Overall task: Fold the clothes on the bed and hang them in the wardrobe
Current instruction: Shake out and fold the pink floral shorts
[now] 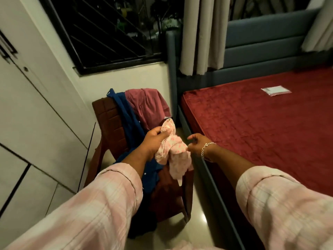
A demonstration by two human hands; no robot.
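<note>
Beside the bed [252, 123], left hand [155, 139] grips pink garment [176, 156], right fingers [193, 139] touching.

A home bedroom: a red quilted mattress [261, 120] in a grey-blue upholstered bed frame [261, 38] at two o'clock, white panelled wardrobe doors [27, 98] at nine, beige curtains [201, 33] and a barred dark window [111, 29] at twelve.

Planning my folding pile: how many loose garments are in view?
3: a pale pink patterned garment gripped in the left hand; a blue shirt and a maroon garment draped over the brown chair. More may lie underneath.
</note>
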